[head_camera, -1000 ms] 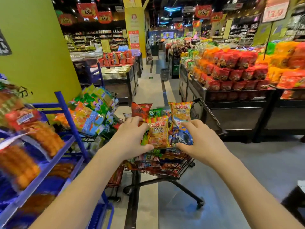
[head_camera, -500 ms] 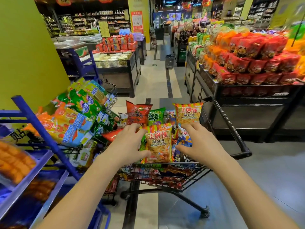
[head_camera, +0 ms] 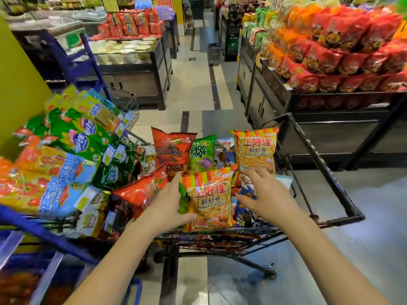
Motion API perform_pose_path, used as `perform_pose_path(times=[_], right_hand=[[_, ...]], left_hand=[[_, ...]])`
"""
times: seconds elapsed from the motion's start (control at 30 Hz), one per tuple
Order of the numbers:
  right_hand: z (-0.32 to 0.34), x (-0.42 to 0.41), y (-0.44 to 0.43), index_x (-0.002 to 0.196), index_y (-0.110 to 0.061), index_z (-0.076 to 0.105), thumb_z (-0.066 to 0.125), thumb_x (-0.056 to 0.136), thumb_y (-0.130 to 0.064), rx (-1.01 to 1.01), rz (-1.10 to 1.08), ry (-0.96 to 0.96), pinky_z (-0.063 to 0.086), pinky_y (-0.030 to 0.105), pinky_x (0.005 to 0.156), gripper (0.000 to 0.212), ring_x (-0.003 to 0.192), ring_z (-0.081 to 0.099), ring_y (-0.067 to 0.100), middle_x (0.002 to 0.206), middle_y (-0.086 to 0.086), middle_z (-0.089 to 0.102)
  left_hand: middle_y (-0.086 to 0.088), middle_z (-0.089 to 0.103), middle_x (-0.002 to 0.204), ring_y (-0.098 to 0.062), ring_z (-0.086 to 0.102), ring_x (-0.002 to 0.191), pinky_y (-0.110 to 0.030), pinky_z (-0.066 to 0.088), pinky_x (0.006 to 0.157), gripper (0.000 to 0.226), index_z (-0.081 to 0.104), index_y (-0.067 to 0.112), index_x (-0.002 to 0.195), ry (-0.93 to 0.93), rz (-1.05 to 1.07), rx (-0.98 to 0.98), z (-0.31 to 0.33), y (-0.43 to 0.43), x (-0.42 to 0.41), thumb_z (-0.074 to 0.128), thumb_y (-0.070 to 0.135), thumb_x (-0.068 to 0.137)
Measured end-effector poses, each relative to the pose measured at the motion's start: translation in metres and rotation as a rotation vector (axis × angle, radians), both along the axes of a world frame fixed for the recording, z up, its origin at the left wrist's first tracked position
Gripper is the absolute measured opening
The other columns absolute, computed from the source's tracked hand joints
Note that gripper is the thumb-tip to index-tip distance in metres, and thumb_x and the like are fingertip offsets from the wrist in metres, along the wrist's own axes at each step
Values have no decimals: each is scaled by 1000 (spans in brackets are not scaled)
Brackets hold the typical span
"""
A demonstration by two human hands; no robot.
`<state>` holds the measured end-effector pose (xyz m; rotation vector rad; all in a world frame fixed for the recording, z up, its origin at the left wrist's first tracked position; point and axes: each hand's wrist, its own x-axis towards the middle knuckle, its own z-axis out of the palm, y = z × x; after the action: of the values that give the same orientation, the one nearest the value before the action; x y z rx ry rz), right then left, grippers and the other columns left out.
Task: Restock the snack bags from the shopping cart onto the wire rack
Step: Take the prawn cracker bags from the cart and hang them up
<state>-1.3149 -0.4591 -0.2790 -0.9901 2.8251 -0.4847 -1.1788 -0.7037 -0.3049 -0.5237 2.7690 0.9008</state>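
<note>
The black shopping cart (head_camera: 319, 164) in front of me is full of upright snack bags. My left hand (head_camera: 167, 201) grips the left edge of the front orange prawn cracker bag (head_camera: 209, 201), thumb under its bottom corner. My right hand (head_camera: 266, 199) hovers with spread fingers over a blue bag (head_camera: 244, 212). Its fingertips lie close to the base of a second prawn cracker bag (head_camera: 255, 150). A red chip bag (head_camera: 171, 150) and a green onion rings bag (head_camera: 201, 154) stand behind. The blue wire rack (head_camera: 33, 225) is at the left.
The rack's upper basket holds several green, yellow and orange snack bags (head_camera: 66, 150). A yellow pillar (head_camera: 17, 84) rises behind it. A black display stand (head_camera: 330, 111) piled with red bags flanks the right. The tiled aisle (head_camera: 193, 84) runs ahead, with a basket (head_camera: 214, 52) on the floor.
My view has tipped down and closer to the cart. The left hand keeps hold of the prawn cracker bag. The right hand's fingers have spread apart over the blue bag.
</note>
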Motion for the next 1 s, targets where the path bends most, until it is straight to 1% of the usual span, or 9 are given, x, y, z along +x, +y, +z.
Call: perform_pose_path(times=[0.07,0.17,0.27,0.33,0.4,0.53,0.77,0.9,1.0], right_hand=[[-8,-11,-4,156,-26,36,67,92,-53,-6,7,-27,48,41,102,76,130,50,25,150,1,43],[-19,-27,-7,156,-26,36,67,93,-53,-6,15,-51,48,38,97,75,128,52,23,150,0,42],[-28,-40,-6,156,-27,36,67,93,-53,-6,18,-75,49,36,93,75,127,53,23,151,-1,41],[-34,-48,-7,156,-27,36,66,92,-54,-8,19,-92,50,37,92,75,126,53,24,151,-1,40],[-38,-54,-7,156,-27,35,66,93,-54,-4,19,-113,51,38,93,75,126,54,25,151,-1,39],[-44,-63,-9,156,-27,34,66,93,-53,-2,26,-140,51,40,96,75,127,53,26,151,0,40],[-51,-74,-7,156,-27,36,68,94,-49,-38,30,-152,51,37,96,74,127,53,22,149,-1,43],[-51,-85,-3,155,-24,38,68,94,-48,-44,20,-146,50,39,101,72,132,49,22,149,0,44],[-46,-100,5,153,-22,41,70,93,-45,-94,-3,-147,47,39,105,70,135,48,22,150,0,45]], left_hand=[[0,14,171,-17,26,154,-34,24,124,138,-22,28,161,-2,81,149,-18,-1,-6,86,49,78],[11,14,166,-13,23,154,-35,22,125,143,-24,30,160,24,165,321,-44,2,-17,90,42,75],[6,16,170,-17,26,154,-40,23,126,148,-19,30,161,25,250,359,-65,3,-29,91,57,66],[10,35,159,-16,38,145,-37,28,123,140,-6,27,162,-4,266,387,-75,5,-37,91,57,66],[16,45,142,-13,45,139,-33,31,119,128,6,27,159,-9,256,410,-83,8,-44,92,52,68],[16,47,136,-11,50,131,-31,36,113,122,17,27,156,-1,289,406,-94,9,-54,91,59,64],[11,61,131,-6,61,112,-27,46,100,85,43,36,135,62,345,418,-100,11,-63,90,56,68],[14,65,130,-5,64,114,-28,49,99,87,47,35,138,100,353,452,-94,12,-67,89,57,66],[24,64,117,9,60,102,-15,46,85,75,48,39,134,128,367,453,-82,15,-72,89,48,72]])
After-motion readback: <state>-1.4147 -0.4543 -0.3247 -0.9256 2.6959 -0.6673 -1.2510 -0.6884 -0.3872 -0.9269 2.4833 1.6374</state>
